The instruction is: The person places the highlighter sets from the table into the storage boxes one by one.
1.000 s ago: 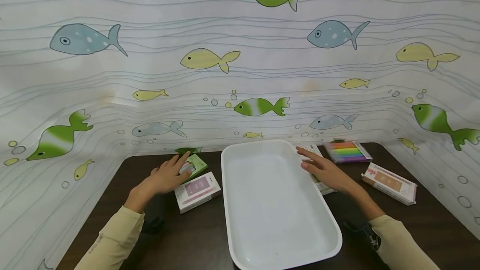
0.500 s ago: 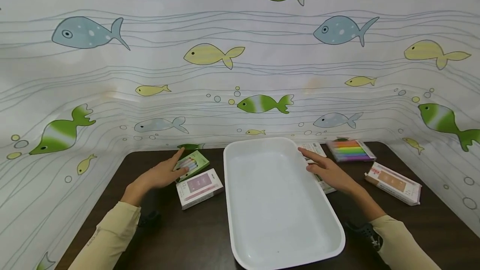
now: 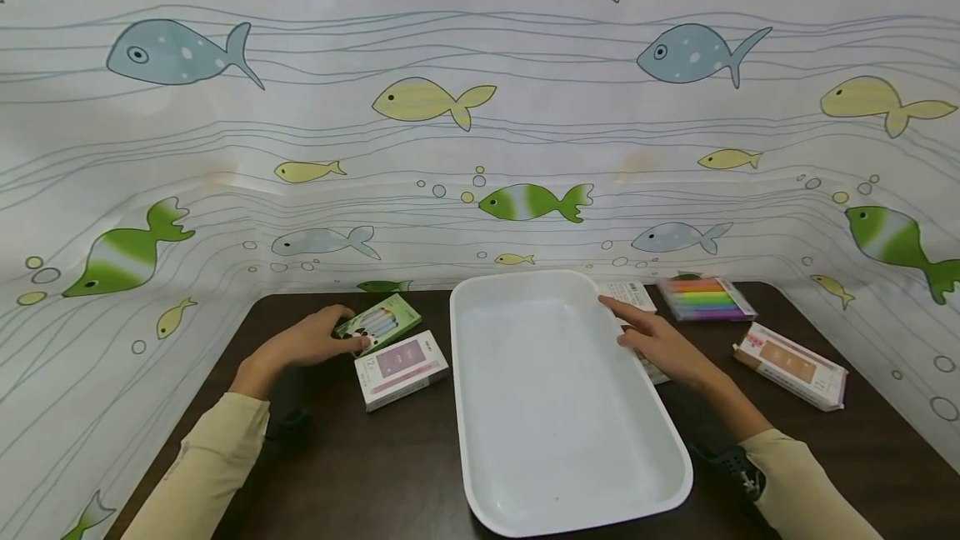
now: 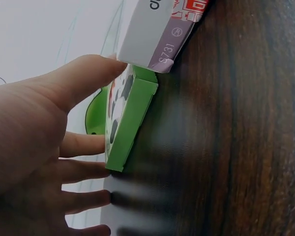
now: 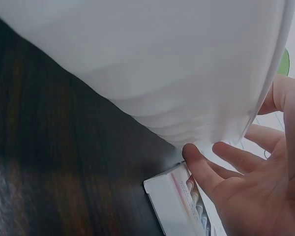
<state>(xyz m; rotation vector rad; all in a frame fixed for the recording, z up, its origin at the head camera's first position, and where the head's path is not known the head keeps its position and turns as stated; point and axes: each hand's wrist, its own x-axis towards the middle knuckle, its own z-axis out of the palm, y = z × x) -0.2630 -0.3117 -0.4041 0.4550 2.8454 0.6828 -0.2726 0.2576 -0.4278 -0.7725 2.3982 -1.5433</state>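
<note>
My left hand (image 3: 311,340) is at the left end of a flat green box (image 3: 382,325) with coloured sticks pictured on it. In the left wrist view the thumb (image 4: 91,71) lies over the box, the index finger passes behind it, and the other fingers stretch straight and spread. Just in front sits a white box (image 3: 401,369) with a purple panel. My right hand (image 3: 663,348) grips the right rim of a large white tray (image 3: 555,423); in the right wrist view the thumb is partly hidden behind the rim and several fingertips (image 5: 191,152) meet the outer wall.
Right of the tray, a white box (image 3: 630,296) and another box (image 5: 162,196) are partly hidden by the right hand and tray. A rainbow-coloured pack (image 3: 705,298) and a white box with a brown panel (image 3: 791,365) lie further right. A fish-patterned sheet (image 3: 420,215) surrounds the dark table (image 3: 337,457).
My left hand has drawn back to the left from over the green box to its left end, thumb and fingers apart. The right hand stays on the tray rim. The head view shifts slightly.
</note>
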